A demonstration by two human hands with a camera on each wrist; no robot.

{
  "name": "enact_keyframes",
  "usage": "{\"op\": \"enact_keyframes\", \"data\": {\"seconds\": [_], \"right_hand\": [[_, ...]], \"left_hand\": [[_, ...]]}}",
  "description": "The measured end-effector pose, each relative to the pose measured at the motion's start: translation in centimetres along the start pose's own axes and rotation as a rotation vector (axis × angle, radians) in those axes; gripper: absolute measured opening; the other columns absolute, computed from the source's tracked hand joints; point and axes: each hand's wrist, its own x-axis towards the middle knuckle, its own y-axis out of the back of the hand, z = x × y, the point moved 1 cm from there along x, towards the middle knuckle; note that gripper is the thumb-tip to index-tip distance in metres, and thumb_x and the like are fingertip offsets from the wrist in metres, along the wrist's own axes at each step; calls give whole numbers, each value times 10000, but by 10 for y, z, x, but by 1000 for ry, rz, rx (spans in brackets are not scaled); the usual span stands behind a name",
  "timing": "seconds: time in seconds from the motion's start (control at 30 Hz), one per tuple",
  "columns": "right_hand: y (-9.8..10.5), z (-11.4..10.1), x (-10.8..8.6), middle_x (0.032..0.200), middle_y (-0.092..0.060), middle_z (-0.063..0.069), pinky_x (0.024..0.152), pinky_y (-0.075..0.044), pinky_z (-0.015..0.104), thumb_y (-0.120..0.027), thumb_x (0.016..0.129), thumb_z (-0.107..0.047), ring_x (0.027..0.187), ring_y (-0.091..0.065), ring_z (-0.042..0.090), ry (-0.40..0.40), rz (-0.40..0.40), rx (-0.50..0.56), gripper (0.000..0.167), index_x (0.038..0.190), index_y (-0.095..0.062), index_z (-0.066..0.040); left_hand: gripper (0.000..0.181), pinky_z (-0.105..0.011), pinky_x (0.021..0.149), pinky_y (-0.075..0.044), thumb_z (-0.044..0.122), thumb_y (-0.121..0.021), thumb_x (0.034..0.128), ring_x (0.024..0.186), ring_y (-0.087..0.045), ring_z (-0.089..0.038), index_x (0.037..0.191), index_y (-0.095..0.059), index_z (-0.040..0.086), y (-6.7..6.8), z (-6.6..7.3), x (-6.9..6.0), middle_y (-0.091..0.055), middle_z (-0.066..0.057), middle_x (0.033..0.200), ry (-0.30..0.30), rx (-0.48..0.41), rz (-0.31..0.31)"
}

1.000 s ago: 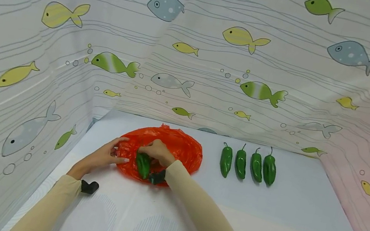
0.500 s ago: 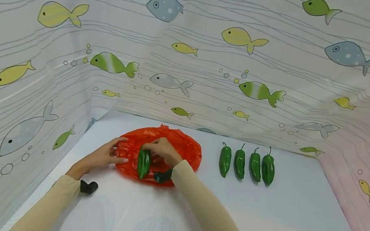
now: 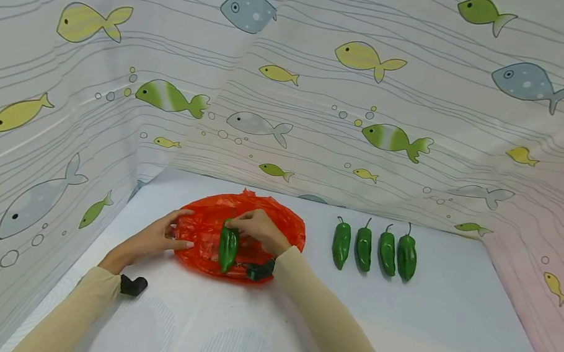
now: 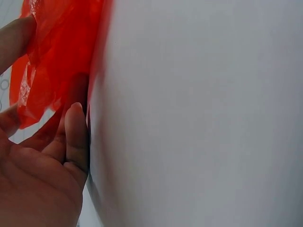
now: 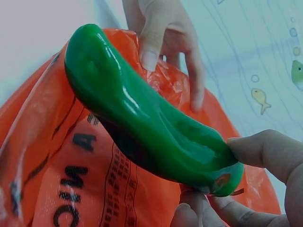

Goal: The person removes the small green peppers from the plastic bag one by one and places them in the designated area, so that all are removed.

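In the head view my right hand [image 3: 260,230] pinches a glossy green pepper [image 3: 227,249] by its stem end, over a red plastic bag [image 3: 206,220]. The right wrist view shows the pepper [image 5: 142,116] large, with thumb [image 5: 253,150] and fingers at its stem end. At the bag's left edge my left hand [image 3: 152,240] rests with thumb and fingers spread wide. In the left wrist view the left hand [image 4: 40,170] has its relaxed fingers against the thin red plastic [image 4: 61,61]. What lies inside the bag is hidden.
Several green peppers [image 3: 363,248] lie in a row at the back right of the white tabletop [image 3: 440,305], stems pointing away. A fish-patterned cloth [image 3: 295,103] stands as walls at the back and sides. Black straps [image 3: 132,285] sit at the wrists.
My right hand has moved slightly right with the pepper, which now hangs more upright and shows more of its length. The left hand has stayed at the bag's edge.
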Motion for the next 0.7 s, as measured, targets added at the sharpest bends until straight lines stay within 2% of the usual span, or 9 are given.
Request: {"op": "enact_keyframes", "data": {"seconds": [0.3,0.7], "right_hand": [[12,4,-9,962,-747,66,762,-578,393,-779,929,-272,858,-676,226,7,-7,40,238,1054,-773,-69],[23,9,-20,985,-736,68,723,-580,351,-784,926,-275,853,-682,230,32,-37,20,263,1082,-753,-65]], "left_hand": [[871,-374,903,-505,304,-816,901,1217,-545,-386,1588,-300,160,0,2,-1,-431,-228,1486,2,10,3],[864,-382,918,-494,307,-807,908,1257,-522,-404,1588,-295,163,0,1,0,-437,-216,1487,0,21,8]]}}
